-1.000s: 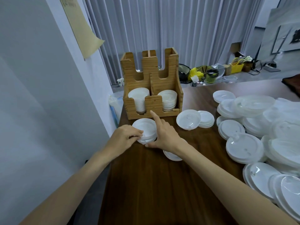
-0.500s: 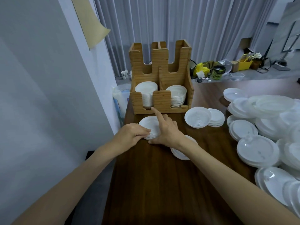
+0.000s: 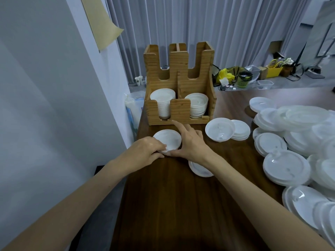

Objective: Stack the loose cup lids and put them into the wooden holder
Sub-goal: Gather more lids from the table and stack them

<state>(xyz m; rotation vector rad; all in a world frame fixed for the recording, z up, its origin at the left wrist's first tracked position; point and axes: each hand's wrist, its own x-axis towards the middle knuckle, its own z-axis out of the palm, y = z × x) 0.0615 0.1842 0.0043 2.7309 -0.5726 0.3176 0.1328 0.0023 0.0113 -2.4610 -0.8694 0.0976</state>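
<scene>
A small stack of white lids (image 3: 167,139) sits on the dark wooden table (image 3: 172,205), just in front of the wooden holder (image 3: 178,84). My left hand (image 3: 145,151) grips the stack's near left edge with curled fingers. My right hand (image 3: 190,144) cups its right side, thumb at the near edge and index finger stretched toward the holder's base. The holder's two front slots each hold a lid stack, the left stack (image 3: 163,104) taller than the right stack (image 3: 197,105). Another lid (image 3: 199,169) lies partly under my right wrist.
An upturned lid (image 3: 220,129) and a short lid stack (image 3: 241,130) lie right of the holder. Several heaps of larger lids (image 3: 293,138) fill the table's right side. A white wall (image 3: 54,105) runs close along the left table edge. Clutter sits on the floor behind.
The view has shifted, so the holder and lids sit slightly higher and further right in frame. Both hands stay on the small lid stack, which looks lower on the table.
</scene>
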